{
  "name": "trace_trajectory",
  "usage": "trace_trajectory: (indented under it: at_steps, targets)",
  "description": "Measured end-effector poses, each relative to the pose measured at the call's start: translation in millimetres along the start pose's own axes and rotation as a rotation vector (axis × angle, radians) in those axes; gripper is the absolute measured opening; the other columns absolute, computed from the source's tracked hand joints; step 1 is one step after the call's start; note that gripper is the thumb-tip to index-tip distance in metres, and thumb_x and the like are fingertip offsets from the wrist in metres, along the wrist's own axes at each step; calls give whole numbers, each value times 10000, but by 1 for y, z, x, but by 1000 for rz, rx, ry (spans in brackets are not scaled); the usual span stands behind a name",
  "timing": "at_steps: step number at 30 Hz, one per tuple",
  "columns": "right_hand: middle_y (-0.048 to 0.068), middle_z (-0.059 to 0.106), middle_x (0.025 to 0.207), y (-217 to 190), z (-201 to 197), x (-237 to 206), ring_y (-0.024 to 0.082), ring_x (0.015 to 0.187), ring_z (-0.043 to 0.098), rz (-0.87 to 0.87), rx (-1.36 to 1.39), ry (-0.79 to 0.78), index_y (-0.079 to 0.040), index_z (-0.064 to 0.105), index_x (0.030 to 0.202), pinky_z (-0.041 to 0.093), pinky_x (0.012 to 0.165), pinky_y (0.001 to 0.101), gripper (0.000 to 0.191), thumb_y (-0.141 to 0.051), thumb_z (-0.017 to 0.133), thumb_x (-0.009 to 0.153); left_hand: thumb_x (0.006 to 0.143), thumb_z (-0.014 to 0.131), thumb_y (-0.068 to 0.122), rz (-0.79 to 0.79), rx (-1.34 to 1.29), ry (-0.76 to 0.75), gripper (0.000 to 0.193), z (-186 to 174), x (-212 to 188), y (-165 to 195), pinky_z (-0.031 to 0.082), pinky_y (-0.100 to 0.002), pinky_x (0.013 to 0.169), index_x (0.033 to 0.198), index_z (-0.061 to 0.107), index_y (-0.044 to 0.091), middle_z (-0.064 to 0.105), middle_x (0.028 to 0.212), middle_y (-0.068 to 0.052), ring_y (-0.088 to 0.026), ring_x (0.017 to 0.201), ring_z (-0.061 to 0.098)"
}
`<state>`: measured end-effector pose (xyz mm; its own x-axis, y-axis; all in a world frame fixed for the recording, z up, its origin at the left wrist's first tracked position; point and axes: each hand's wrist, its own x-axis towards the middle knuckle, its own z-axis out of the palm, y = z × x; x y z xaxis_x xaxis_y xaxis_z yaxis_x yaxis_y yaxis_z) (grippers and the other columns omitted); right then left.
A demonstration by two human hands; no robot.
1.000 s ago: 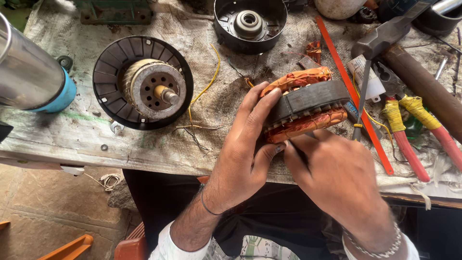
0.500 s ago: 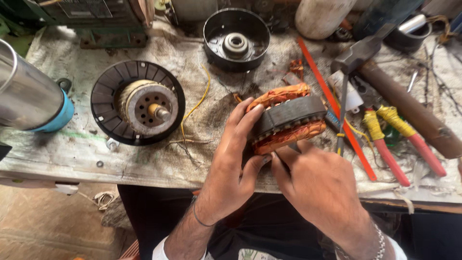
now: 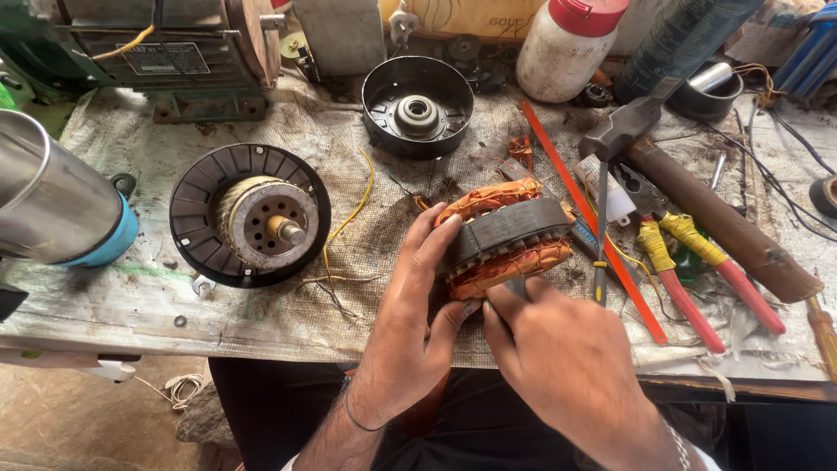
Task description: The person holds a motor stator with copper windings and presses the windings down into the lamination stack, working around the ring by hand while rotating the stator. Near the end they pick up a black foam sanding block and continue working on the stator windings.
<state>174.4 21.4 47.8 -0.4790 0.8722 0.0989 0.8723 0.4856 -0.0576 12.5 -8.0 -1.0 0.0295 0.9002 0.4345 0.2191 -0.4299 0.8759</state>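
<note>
Head view, the only 1: the left hand [image 3: 417,324] wraps the near-left side of a motor stator [image 3: 506,237], fingers spread up over its dark laminated band and the thumb tucked beneath, so the part sits tilted on the workbench [image 3: 131,305] just right of centre. The right hand [image 3: 567,366] comes in from 5 o'clock, its fingertips pressed together against the orange copper winding on the stator's lower edge; whether they pinch a wire or a thin tool I cannot tell, since the knuckles hide it.

At 9 o'clock from the stator lies a finned rotor housing [image 3: 249,215] with its shaft up; at 12 o'clock, a black end cover [image 3: 418,106]. At 3 o'clock sit a hammer [image 3: 697,196], a pair of pliers [image 3: 689,270] with red and yellow grips, and a red strip [image 3: 588,218].

The step in hand looks like working the winding at the lower rim. The next move calls for the left hand to brace firmly while the right works delicately, sparing the thin copper strands.
</note>
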Motion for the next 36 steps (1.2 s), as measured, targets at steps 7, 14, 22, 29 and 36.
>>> trace_trajectory:
  at_steps: [7, 14, 22, 29, 36]
  targets:
    - [133, 693, 776, 0, 3, 0, 318, 567, 703, 13, 55, 36, -116, 747, 866, 561, 537, 447, 243, -335, 645, 898, 844, 618, -157, -46, -26, -10, 861, -1, 0, 1, 440, -487, 1253, 1598, 295, 106, 212, 1701, -224, -424, 1578, 307]
    - [114, 689, 733, 4, -5, 1, 296, 559, 700, 67, 32, -79, -152, 772, 958, 563, 550, 438, 280, -408, 680, 887, 865, 624, -157, -11, -4, -10, 884, -1, -2, -1, 399, -498, 1301, 1626, 258, 106, 188, 1721, -229, -426, 1608, 279]
    - [86, 672, 706, 26, 10, -24, 237, 490, 660, -175, 196, 215, -140, 748, 1219, 534, 457, 386, 476, -249, 802, 759, 920, 613, -121, -31, -40, 13, 862, 2, -1, -4, 446, -489, 1282, 1638, 204, 123, 167, 1729, -240, -422, 1605, 285]
    - [121, 682, 887, 60, 44, -42, 194, 702, 675, -117, 303, 574, 13, 545, 1487, 541, 625, 319, 676, -352, 735, 951, 1012, 613, -58, -26, 42, 71, 847, 7, -2, -4, 413, -498, 1312, 1680, 121, 115, 231, 1729, -254, -403, 1603, 356]
    - [158, 690, 1006, 60, 47, -48, 146, 781, 654, 100, 1198, 546, 29, 283, 1677, 492, 650, 250, 901, -548, 596, 1060, 987, 619, -54, -63, 16, 85, 923, 2, 0, -4, 425, -482, 1291, 1689, 37, 90, 240, 1731, -284, -398, 1592, 388]
